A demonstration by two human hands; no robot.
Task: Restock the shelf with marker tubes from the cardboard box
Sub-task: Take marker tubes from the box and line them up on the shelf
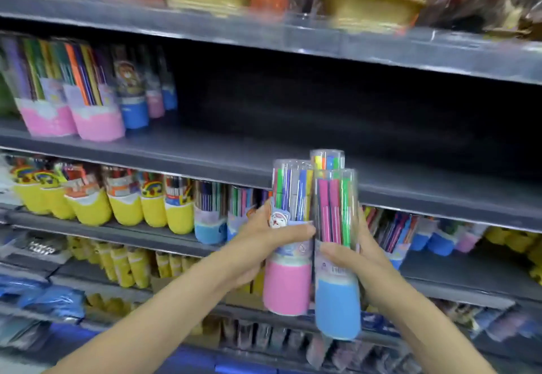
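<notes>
Together, three marker tubes (311, 227) are held upright before the shelf (234, 154), clear caps up, long axes vertical. The pink-based tube (289, 256) is gripped by the left hand (264, 239); the blue-based tube (337, 271) is clasped by the right hand (352, 256).

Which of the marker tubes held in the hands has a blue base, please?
The blue-based tube, gripped by the right hand; the left hand holds the pink-based tube.
</notes>
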